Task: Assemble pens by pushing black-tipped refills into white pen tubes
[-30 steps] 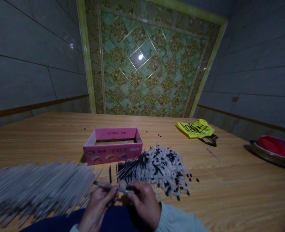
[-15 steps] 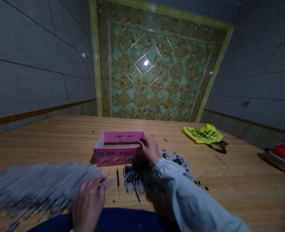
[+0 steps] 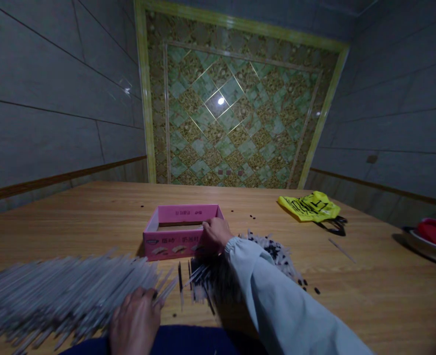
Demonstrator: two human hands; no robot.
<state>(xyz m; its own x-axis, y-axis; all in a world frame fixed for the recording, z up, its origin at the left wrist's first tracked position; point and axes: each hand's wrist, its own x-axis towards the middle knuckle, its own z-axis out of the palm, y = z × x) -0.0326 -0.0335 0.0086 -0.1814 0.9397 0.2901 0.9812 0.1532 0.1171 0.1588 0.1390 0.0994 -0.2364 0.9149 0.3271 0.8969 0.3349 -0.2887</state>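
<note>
The right hand is over the right end of the pink box, fingertips out of sight; the left hand lies half-curled at the right edge of the clear tubes, and whether either grips anything I cannot tell; pale and black caps pile up partly behind the right sleeve, a yellow bag farther back

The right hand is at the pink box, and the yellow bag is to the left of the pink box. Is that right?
Not quite: the yellow bag is to the right of the pink box, as the head view shows. The right hand is at the pink box, as you said.
</note>
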